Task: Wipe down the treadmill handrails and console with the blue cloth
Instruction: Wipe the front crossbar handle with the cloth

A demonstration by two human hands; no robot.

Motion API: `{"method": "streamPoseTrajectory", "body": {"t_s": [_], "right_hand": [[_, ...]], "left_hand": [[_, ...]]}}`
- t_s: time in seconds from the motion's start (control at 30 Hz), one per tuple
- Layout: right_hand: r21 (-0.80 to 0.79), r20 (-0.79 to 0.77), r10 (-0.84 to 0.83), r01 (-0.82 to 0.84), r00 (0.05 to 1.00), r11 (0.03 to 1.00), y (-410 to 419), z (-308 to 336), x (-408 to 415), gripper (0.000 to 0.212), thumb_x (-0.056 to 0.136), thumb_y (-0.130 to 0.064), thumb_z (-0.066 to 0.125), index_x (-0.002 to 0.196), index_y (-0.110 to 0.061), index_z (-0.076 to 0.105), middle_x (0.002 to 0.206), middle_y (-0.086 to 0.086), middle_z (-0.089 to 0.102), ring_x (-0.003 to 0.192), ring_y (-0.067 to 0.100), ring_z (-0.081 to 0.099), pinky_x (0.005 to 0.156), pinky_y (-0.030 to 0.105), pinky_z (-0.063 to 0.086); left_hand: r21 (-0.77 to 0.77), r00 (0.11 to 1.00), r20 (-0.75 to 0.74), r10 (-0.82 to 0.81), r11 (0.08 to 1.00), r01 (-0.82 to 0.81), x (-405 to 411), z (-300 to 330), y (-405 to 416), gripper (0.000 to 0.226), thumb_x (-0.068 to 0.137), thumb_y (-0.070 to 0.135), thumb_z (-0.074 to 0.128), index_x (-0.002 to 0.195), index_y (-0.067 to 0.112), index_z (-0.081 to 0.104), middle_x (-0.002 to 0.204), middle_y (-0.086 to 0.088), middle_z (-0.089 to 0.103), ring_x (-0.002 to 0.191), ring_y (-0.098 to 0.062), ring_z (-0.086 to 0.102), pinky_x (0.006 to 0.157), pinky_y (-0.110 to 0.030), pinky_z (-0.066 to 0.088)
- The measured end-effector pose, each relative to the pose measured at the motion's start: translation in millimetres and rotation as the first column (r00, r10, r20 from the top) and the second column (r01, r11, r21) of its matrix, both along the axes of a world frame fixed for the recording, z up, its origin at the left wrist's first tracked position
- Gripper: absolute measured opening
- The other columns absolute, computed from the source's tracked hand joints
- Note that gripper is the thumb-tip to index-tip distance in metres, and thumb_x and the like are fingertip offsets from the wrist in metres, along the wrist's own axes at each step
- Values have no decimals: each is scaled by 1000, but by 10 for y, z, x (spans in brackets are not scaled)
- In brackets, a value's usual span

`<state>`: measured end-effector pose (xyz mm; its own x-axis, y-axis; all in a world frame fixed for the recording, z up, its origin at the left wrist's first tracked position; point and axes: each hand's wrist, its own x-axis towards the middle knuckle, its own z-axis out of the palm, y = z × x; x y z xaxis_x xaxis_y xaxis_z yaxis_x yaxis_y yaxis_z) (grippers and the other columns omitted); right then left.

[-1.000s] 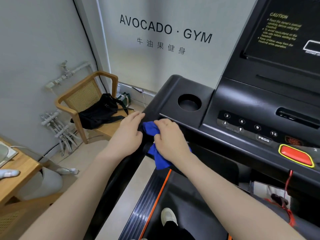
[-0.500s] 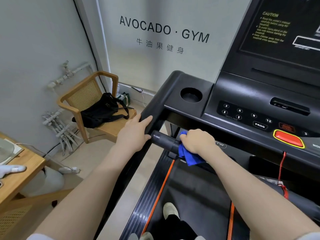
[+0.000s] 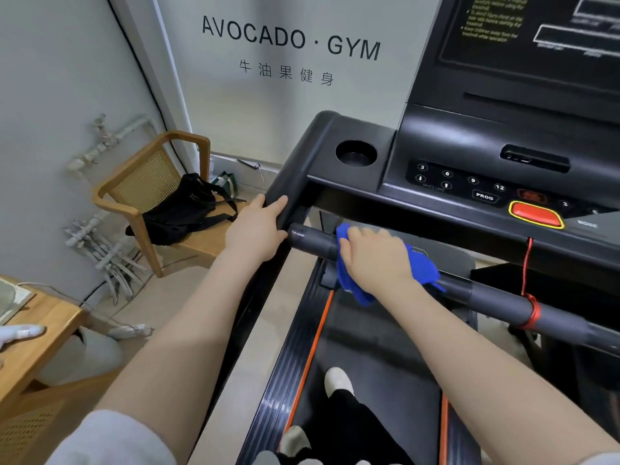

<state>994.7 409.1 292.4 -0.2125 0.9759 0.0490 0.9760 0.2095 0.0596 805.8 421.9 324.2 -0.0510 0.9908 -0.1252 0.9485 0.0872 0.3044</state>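
A wooden armchair (image 3: 147, 189) with a cane back stands at the far left against the wall, a black bag (image 3: 188, 209) slumped on its seat. White pipes (image 3: 100, 146) run along the wall beside it. Wall lettering (image 3: 290, 38) reads "AVOCADO · GYM". A wooden table (image 3: 37, 330) sits at the near left.

Soft, even indoor light falls with faint shadows; the wall (image 3: 302, 105) curves from wide-angle distortion, the console screen (image 3: 536, 35) text is blurred, and edges look smeared
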Motion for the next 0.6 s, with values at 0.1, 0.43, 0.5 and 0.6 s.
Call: {"method": "streamPoseTrajectory", "body": {"t_s": [0.1,0.43,0.5,0.6], "right_hand": [[31,2,-65,65,998,997,-132,20,270,32,100,-35,26,95,-12,48,99,8,62,89,31,54,68,36,31],[51,-30,18,-16,999,999,148,-10,-447,14,91,-10,39,102,-9,48,101,10,61,92,31,56,66,34,28],[63,-36,59,-57,998,996,200,-36,-490,15,93,-11,37,104,-8,47,102,11,62,92,31,56,65,34,28],[102,-100,131,-120,986,987,194,-59,-355,30,101,-31,28,102,-10,49,98,10,63,87,32,57,61,35,27]], "left_hand": [[10,1000,-15,-10,1000,10,5,-2,-6,65,92,26,53,147,32,18,157,-8,16,138,-32,28,102,-45,39],[31,999,5,40,999,-40,49,-21,48,66,89,21,57,146,32,23,155,-8,21,138,-32,29,101,-45,40],[26,998,19,58,998,-58,64,-21,65,67,89,18,58,145,32,24,154,-8,22,137,-31,30,100,-44,39],[31,996,28,89,995,-90,99,-29,70,68,89,14,56,145,32,23,155,-8,20,138,-30,28,101,-44,39]]}}
